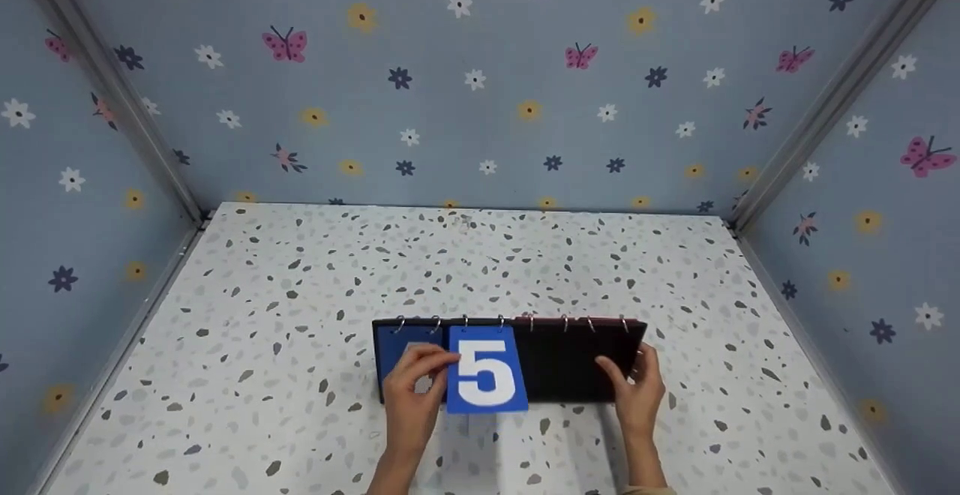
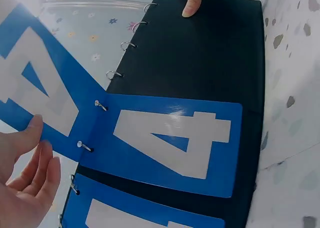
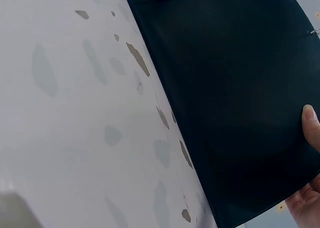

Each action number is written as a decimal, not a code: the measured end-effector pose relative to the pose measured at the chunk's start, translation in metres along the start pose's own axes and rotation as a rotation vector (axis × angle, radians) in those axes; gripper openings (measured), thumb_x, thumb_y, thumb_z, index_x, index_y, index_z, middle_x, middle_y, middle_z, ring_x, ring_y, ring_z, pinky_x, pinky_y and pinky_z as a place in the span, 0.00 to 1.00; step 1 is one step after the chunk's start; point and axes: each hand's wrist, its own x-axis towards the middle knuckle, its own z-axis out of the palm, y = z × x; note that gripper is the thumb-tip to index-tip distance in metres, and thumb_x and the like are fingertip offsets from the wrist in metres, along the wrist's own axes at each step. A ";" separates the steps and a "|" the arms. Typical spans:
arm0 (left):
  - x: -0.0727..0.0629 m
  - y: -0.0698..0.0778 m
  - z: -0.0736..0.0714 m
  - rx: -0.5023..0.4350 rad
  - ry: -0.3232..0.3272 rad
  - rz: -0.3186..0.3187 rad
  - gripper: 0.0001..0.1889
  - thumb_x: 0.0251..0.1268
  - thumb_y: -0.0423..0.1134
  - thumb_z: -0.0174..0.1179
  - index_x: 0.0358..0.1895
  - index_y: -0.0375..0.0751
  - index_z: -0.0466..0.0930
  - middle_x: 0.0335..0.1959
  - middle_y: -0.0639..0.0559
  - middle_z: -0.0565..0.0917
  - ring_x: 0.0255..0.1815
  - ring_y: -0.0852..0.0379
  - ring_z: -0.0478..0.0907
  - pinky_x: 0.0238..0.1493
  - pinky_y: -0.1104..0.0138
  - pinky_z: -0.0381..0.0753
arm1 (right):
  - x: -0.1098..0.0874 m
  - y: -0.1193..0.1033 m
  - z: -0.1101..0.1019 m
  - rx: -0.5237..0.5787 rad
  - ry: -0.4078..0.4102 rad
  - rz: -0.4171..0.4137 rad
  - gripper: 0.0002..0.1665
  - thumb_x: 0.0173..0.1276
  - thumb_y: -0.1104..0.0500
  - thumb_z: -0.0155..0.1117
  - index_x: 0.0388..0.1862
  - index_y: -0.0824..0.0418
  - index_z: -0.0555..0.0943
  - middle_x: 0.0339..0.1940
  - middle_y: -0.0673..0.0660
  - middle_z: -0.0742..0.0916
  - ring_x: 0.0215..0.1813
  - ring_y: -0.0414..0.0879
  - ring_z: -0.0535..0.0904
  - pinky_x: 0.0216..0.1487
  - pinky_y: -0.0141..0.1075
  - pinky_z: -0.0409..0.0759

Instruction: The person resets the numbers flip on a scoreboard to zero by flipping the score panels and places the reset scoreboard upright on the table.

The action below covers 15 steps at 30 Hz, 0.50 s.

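Note:
A black flip scoreboard [image 1: 566,367] stands tilted on the table, its blue number cards hung from metal rings along the top. My left hand [image 1: 414,394] pinches the left edge of a raised card [image 1: 486,375] marked with a white 5. In the left wrist view, that raised card's other side shows part of a 4, and a second card [image 2: 170,148] with a 4 lies against the board. Another blue card [image 2: 145,213] hangs beside it, partly behind my left hand in the head view. My right hand [image 1: 641,394] grips the board's right end, thumb in front and fingers behind.
The speckled white table [image 1: 300,270] spreads around the scoreboard. Blue panels [image 1: 480,105] with flowers and butterflies enclose it at the back and both sides, joined by grey corner posts [image 1: 825,82]. The board's right half shows bare black with rings above.

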 end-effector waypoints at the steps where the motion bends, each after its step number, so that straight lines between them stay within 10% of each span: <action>1: 0.003 0.000 0.001 0.008 0.018 0.033 0.12 0.46 0.18 0.60 0.32 0.38 0.83 0.35 0.47 0.78 0.34 0.56 0.74 0.36 0.73 0.73 | 0.000 0.000 0.000 0.000 0.002 -0.004 0.29 0.46 0.53 0.73 0.49 0.48 0.73 0.33 0.46 0.81 0.32 0.40 0.77 0.32 0.26 0.74; 15: 0.049 -0.005 0.010 -0.004 0.101 0.277 0.09 0.42 0.19 0.64 0.29 0.30 0.81 0.27 0.44 0.81 0.27 0.54 0.78 0.32 0.75 0.74 | 0.002 -0.001 0.000 0.001 -0.002 -0.020 0.29 0.46 0.55 0.73 0.48 0.50 0.73 0.33 0.48 0.82 0.33 0.40 0.78 0.31 0.27 0.74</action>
